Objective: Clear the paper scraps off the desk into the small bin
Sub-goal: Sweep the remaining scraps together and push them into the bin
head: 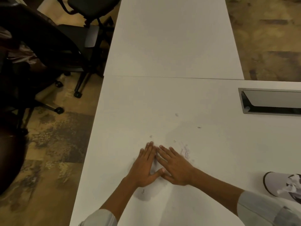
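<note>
Paper scraps (pixel 175 141) lie as tiny flecks on the white tabletop (pixel 162 103), most at twelve to one o'clock of the hands. The left hand (pixel 144 167) and right hand (pixel 175 167) rest flat with fingers spread wide, fingertips meeting in a wedge — holding nothing. Best to keep the palms low and rake the specks together before lifting. The small bin (pixel 276 185) sits at three o'clock, crumpled paper inside. One more fleck (pixel 176 114) lies farther out.

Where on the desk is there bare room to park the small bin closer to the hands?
Bare: between left hand and desk's left edge; also between seam and scraps. Crowded: bin and cable tray fill the right.
</note>
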